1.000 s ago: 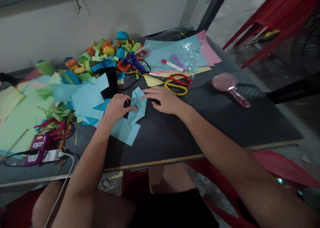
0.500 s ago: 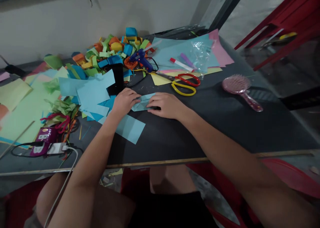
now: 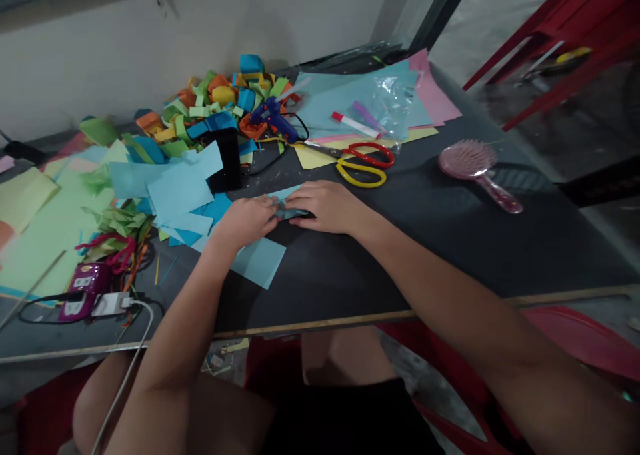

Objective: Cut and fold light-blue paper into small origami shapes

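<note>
A small piece of light blue paper (image 3: 286,192) lies on the dark table between my hands, mostly covered by fingers. My left hand (image 3: 250,220) is on its left part, fingers bent and close together. From the right, my right hand (image 3: 323,206) presses on the same paper, its thumb near the lower edge. Below my left hand rests a flat light blue rectangle (image 3: 261,262). Further left are overlapping blue sheets (image 3: 180,190), with a black phone-like object (image 3: 229,158) standing beside them.
Scissors (image 3: 363,164) with red and yellow handles lie beyond my right hand. Behind are a blue glue gun (image 3: 275,116), a heap of folded paper pieces (image 3: 223,95) and a red-capped marker (image 3: 356,125). A pink hairbrush (image 3: 477,168) lies right; a purple device (image 3: 86,288) sits left.
My left hand has moved slightly down and further over the small blue paper. My right fingers have come closer to the left ones, so less of the paper shows. The view has shifted slightly.
</note>
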{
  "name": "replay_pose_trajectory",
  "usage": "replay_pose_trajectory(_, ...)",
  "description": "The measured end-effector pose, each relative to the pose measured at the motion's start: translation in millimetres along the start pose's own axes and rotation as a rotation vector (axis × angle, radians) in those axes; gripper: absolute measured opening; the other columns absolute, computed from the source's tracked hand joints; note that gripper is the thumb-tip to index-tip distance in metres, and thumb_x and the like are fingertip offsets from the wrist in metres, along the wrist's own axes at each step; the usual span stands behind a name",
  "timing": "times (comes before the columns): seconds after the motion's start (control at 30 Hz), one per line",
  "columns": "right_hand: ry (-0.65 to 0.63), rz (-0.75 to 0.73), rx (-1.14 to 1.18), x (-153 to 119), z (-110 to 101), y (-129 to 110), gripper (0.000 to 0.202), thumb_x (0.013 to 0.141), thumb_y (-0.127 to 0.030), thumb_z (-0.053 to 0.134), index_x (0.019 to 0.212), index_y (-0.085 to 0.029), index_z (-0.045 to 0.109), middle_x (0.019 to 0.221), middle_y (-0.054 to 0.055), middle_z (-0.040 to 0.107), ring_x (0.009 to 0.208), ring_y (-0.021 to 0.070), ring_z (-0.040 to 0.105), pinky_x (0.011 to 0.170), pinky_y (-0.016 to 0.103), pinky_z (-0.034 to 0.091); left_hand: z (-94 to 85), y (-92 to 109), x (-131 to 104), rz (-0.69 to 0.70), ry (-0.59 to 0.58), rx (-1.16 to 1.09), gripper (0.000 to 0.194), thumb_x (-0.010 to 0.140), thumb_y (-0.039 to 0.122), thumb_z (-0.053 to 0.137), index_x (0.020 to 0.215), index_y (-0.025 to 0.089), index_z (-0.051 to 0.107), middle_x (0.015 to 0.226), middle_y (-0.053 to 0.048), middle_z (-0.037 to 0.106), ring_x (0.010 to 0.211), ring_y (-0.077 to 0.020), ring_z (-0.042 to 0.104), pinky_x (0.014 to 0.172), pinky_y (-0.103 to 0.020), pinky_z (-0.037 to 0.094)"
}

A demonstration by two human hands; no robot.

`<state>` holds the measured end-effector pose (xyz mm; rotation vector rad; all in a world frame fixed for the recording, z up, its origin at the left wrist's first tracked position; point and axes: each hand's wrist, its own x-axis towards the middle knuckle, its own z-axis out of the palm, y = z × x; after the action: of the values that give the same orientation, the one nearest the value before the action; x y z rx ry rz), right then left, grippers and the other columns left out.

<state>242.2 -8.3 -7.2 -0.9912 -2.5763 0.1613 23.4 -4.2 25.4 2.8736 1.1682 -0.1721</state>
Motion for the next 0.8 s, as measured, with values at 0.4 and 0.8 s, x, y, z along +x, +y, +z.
replay_pose_trajectory(0.4, 0.144, 0.093, 0.005, 4.0, 4.3, -0.1, 0.032, 0.100, -0.032, 0.044, 0.094, -0.019, 0.073, 0.098, 0.008, 0.073, 0.095, 0.0233, 0.061, 0.082, 0.037, 0.046, 5.4, -2.6, -1.0, -0.038, 0.113, -0.082, 0.032, 0.099, 0.028, 0.045, 0.109, 0.016, 0.073, 0.121, -0.010, 0.072, 0.108, -0.0263, 0.070, 0.079, -0.033, 0.056)
replay_pose_trajectory(0.8, 0.239, 0.265, 0.250, 9.2, 20.4, 21.9, 0.024, 0.093, -0.041, 0.058, 0.091, -0.022, 0.072, 0.096, 0.009, 0.069, 0.095, 0.0260, 0.059, 0.089, 0.044, 0.045, 22.6, -12.3, 7.5, -0.297, 0.412, -0.504, 0.019, 0.087, 0.033, 0.069, 0.073, 0.022, 0.076, 0.090, -0.002, 0.078, 0.085, -0.0185, 0.073, 0.076, -0.030, 0.056)
